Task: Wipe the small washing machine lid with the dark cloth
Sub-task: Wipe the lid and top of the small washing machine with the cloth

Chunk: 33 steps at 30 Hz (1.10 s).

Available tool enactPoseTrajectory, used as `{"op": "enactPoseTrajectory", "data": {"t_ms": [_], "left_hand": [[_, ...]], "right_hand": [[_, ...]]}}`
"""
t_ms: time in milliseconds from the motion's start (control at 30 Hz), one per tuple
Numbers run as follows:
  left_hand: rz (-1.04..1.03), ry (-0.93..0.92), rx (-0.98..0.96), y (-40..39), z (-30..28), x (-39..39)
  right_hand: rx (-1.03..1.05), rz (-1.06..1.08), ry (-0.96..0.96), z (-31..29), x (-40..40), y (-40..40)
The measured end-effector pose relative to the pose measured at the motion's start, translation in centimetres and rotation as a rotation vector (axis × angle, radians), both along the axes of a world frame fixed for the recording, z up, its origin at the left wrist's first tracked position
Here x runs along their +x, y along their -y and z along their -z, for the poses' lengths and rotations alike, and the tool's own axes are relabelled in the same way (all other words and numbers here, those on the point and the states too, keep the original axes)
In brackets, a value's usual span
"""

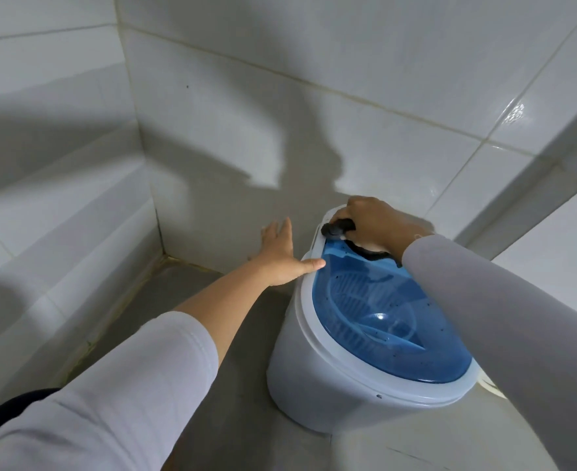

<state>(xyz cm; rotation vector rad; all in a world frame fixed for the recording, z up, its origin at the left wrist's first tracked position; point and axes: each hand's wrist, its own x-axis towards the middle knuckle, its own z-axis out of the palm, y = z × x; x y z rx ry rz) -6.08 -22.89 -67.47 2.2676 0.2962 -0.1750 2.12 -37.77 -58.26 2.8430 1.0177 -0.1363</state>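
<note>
Dark, bunched fabric shows under the right hand (373, 220), whose fingers are clenched around the dark cloth (338, 229) and press it onto the far edge of the small washing machine lid (382, 307); a loose tail of the cloth trails back along the lid beneath the wrist. The left hand (278, 254) is released, fingers spread flat, its thumb just touching the white rim (309, 300) on the near-left side, apparently steadying the machine. The lid is translucent blue plastic, closed, with dark specks scattered across it, so most of the wiping looks not yet done. The cloth looks soft and limp, best kept wadded in the palm so it does not drag. The lid looks smooth, thin and probably slippery; moderate pressure should suffice. The white tub (300, 379) stands on a grey floor (232, 334) in the corner of a white tiled wall (280, 96).
</note>
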Motion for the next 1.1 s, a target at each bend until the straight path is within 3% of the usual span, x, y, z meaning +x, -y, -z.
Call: {"op": "enactPoseTrajectory", "data": {"t_ms": [467, 1100], "left_hand": [[0.060, -0.052, -0.020, 0.0, -0.8, 0.1], [0.066, -0.066, -0.014, -0.1, -1.0, 0.1]], "right_hand": [[0.041, 0.035, 0.004, 1.2, 1.4, -1.2], [0.059, 0.324, 0.117, 1.0, 3.9, -3.2]]}}
